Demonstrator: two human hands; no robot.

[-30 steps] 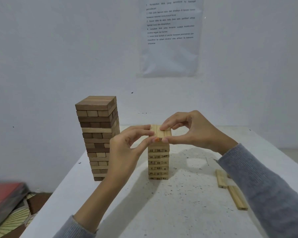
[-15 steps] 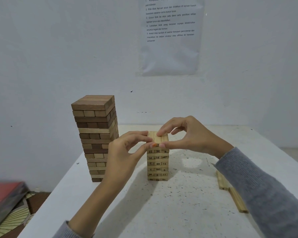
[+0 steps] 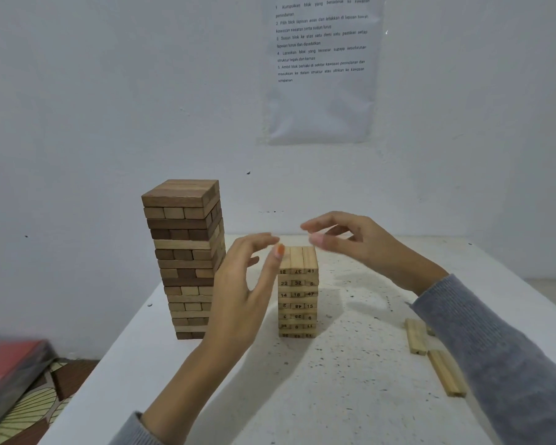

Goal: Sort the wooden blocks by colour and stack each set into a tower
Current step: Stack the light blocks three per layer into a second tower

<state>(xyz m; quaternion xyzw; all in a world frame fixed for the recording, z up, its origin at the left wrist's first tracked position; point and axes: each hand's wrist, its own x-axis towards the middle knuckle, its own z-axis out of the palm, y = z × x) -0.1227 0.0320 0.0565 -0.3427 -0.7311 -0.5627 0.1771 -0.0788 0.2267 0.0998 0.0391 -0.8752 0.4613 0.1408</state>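
Note:
A short tower of pale numbered blocks point(image 3: 297, 293) stands mid-table, several layers high, its top layer of three blocks flush. To its left rises a taller tower of brown blocks point(image 3: 187, 258), mixing dark and lighter wood. My left hand point(image 3: 241, 284) hovers just left of the pale tower's top, fingers spread and holding nothing. My right hand point(image 3: 353, 242) floats above and right of the top, fingers loosely apart, also empty. Neither hand touches the tower. Two loose pale blocks point(image 3: 430, 354) lie on the table at the right, partly hidden by my right sleeve.
The white speckled table point(image 3: 334, 380) butts against a white wall with a printed instruction sheet point(image 3: 321, 69). A red-topped object point(image 3: 10, 364) and a patterned mat point(image 3: 29, 409) lie on the floor at lower left.
Both hands have let go of the pale tower's top layer and drawn apart, the left going left, the right rising to the right. The top blocks stay in place.

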